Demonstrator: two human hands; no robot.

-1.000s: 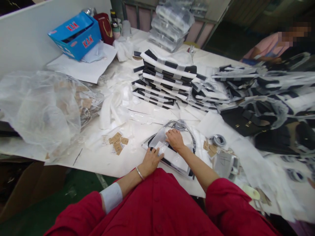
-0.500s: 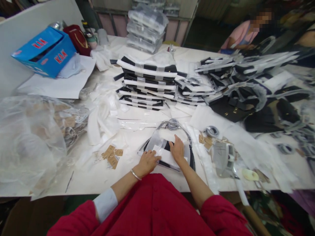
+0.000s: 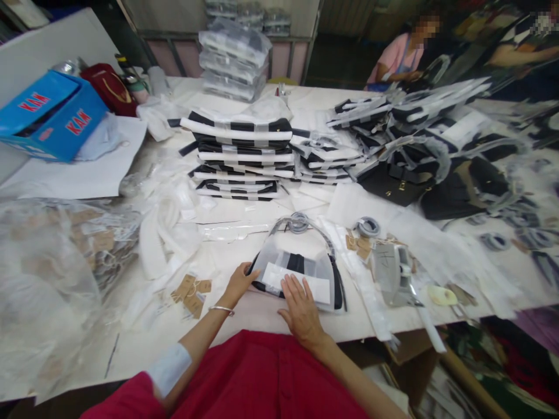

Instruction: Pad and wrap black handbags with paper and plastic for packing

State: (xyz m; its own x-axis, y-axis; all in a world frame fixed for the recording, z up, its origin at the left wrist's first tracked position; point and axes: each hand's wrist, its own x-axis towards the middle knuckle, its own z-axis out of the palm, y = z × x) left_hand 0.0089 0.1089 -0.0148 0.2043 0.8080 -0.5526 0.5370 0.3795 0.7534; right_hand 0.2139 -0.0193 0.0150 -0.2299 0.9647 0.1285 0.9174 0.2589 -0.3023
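Note:
A black handbag [image 3: 293, 263] lies flat on the white table in front of me, wrapped in pale film, its handle covered and pointing away. Across its near side runs a white strip [image 3: 321, 289]. My left hand [image 3: 238, 285] pinches the bag's left corner, thumb on top and fingers partly hidden at the edge. With fingers spread, my right hand [image 3: 302, 311] rests flat over the strip and the bag's near edge. A coil of grey strap [image 3: 299, 222] sits by the top of the handle.
Wrapped black bags [image 3: 242, 156] are stacked beyond, with more bags [image 3: 402, 180] heaped right. A tape dispenser [image 3: 391, 273] and a strap coil [image 3: 367, 227] stand at right. Brown tags [image 3: 191, 293], plastic bags [image 3: 52, 279] and a blue box [image 3: 56, 116] are left. A co-worker [image 3: 399, 58] sits beyond.
My left hand has moved left from the strip to the bag's corner. My right hand has slid down towards me and now lies flat on the strip. The view has shifted slightly.

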